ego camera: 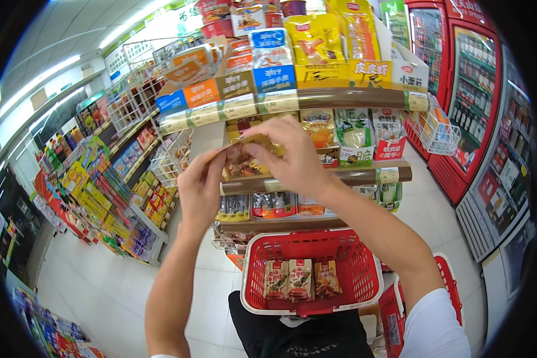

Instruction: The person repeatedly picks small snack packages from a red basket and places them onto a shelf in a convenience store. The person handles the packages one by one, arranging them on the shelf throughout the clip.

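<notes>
Between both hands, in front of the middle shelf, is a small brownish snack packet (239, 145). My left hand (201, 183) pinches its near end between thumb and fingers. My right hand (291, 152) is raised at its other end, fingers curled over it; the fingertips are blurred. Behind the hands, an open display box of yellow snack packets (246, 170) stands on the shelf. Below, a red plastic shopping basket (313, 308) with a white rim holds two stacks of beige snack packets (276, 279) and, to their right, golden-brown packets (327, 278).
Boxed snack bags (320, 44) line the top shelf edge (358, 99). A white wire basket (438, 127) juts out at right, before red drink coolers (472, 98). Another red basket (391, 313) stands low at right. Hanging snacks and a wire rack (134, 241) are at left.
</notes>
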The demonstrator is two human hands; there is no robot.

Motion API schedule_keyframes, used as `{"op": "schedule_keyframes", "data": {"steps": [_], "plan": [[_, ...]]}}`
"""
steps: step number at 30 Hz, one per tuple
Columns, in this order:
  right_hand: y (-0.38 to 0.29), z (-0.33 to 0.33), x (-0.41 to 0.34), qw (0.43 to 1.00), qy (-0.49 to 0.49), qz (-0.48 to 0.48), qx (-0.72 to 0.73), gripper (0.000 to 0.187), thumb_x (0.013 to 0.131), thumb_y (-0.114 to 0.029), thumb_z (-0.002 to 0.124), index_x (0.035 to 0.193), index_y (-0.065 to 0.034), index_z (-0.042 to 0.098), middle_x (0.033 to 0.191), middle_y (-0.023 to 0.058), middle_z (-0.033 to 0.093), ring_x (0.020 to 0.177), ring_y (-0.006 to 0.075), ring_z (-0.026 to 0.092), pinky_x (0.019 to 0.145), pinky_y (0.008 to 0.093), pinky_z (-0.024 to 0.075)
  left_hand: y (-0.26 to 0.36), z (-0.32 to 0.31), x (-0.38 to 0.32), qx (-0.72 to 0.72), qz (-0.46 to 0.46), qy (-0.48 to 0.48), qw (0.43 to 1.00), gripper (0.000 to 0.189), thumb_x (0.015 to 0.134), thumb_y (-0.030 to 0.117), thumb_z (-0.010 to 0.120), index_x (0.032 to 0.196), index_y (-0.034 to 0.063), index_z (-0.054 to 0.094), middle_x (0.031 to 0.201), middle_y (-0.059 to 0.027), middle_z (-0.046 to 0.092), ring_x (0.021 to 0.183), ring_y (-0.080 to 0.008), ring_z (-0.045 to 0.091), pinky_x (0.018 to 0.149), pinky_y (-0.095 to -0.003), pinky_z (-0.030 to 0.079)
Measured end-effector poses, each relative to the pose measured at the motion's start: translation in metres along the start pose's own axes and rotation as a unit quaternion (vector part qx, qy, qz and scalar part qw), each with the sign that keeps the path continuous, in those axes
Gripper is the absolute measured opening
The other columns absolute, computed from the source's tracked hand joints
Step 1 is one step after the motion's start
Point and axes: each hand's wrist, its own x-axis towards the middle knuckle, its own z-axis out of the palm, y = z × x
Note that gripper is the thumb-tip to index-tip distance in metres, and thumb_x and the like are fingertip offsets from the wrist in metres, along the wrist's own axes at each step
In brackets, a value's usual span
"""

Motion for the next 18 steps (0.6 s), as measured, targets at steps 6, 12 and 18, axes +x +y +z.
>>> {"op": "schedule_keyframes", "data": {"steps": [6,12,18], "plan": [[-0.045,-0.025,-0.088,0.996,-0.012,0.058,0.064,0.024,0.09,-0.017,0.066,0.076,-0.0013,0.054,0.068,0.0106,0.051,0.061,0.0275,0.048,0.058,0.0398,0.0373,0.018,0.035,-0.102,-0.3,-0.204,0.02,0.932,0.025,0.102,0.018,0.052,0.108,-0.0036,0.062,0.098,-0.0126,0.07,0.077,-0.0193,0.07,0.073,-0.0309,0.058],[-0.037,-0.031,-0.229,0.903,-0.096,0.397,0.132,0.028,0.096,-0.016,0.061,0.079,0.004,0.053,0.063,0.0105,0.043,0.057,0.0133,0.04,0.051,0.0341,0.0344,-0.044,0.094,-0.214,-0.377,-0.477,0.025,0.794,0.02,0.102,0.023,0.054,0.101,0.0052,0.064,0.089,-0.0027,0.069,0.069,-0.0087,0.064,0.063,-0.0255,0.055],[0.008,-0.067,-0.317,0.804,-0.155,0.548,0.17,0.021,0.091,-0.007,0.062,0.109,0.0029,0.061,0.096,0.0114,0.07,0.086,0.015,0.065,0.076,0.0304,0.0508,-0.099,0.162,-0.268,-0.244,-0.548,-0.084,0.796,0.028,0.1,0.026,0.056,0.105,-0.0004,0.064,0.091,-0.0026,0.067,0.074,-0.0077,0.058,0.063,-0.0236,0.045]]}}
